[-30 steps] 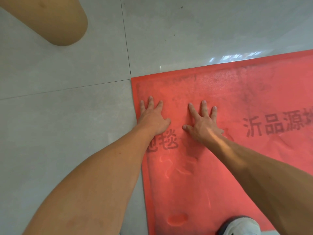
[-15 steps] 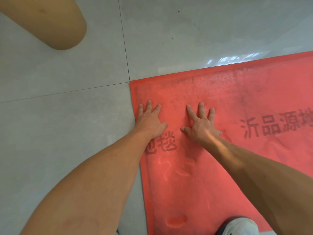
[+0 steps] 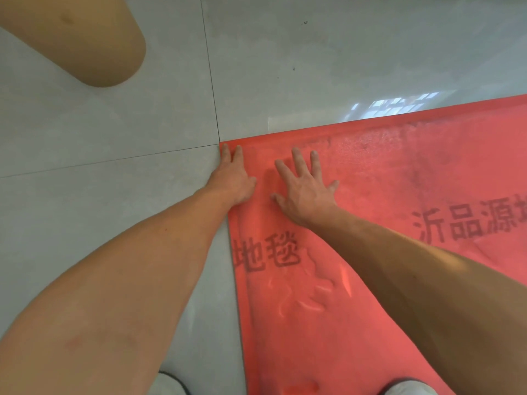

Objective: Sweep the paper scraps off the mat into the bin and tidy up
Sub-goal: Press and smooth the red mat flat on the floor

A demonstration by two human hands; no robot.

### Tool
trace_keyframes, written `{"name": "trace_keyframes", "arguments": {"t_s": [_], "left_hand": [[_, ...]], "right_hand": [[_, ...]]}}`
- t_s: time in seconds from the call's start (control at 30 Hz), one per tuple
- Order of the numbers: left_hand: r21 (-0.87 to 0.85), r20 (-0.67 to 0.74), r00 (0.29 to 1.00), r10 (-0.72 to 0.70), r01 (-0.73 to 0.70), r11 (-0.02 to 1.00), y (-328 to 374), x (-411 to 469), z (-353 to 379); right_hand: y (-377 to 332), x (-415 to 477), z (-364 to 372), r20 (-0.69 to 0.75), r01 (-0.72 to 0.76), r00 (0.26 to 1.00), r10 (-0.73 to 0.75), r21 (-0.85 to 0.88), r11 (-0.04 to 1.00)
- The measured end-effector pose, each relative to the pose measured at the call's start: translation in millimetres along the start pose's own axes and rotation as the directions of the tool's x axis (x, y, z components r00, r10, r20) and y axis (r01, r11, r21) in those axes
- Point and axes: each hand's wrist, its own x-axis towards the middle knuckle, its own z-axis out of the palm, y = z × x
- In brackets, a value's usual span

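I see both hands flat, fingers spread, empty: left hand (image 3: 232, 178) at mat (image 3: 399, 280) corner, right hand (image 3: 306, 192) beside. Risk: thin mat slides or wrinkles on glossy floor (image 3: 114, 223).

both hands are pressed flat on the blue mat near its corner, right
Not quite: the mat is red, not blue, as the head view shows. The rest holds: the left hand lies flat along the mat's edge at the corner, and the right hand is spread flat on it just beside.

Flat hands (image 3: 306, 192) on red mat (image 3: 399, 280)
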Motion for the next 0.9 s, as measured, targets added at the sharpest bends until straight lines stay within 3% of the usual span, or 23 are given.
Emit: {"name": "trace_keyframes", "arguments": {"t_s": [0.2, 0.5, 0.7, 0.9], "left_hand": [[0.032, 0.114, 0.993, -0.01, 0.006, 0.999, -14, 10, -4], [0.318, 0.097, 0.995, 0.007, -0.038, 0.947, -11, 20, -24], [0.375, 0.078, 0.996, -0.044, 0.012, 0.927, 6, 21, -24], [0.298, 0.123, 0.992, 0.002, -0.039, 0.954, 13, 30, -15]], "right_hand": [[-25, 34, -12, 0.021, 0.047, 0.999, -0.047, 0.028, 0.999], [-41, 64, -12, 0.164, 0.059, 0.985, -0.048, -0.06, 0.996], [-32, 66, -7, 0.086, 0.095, 0.993, -0.081, -0.177, 0.98], [-7, 68, -8, 0.036, 0.131, 0.991, -0.127, -0.211, 0.969]]}}
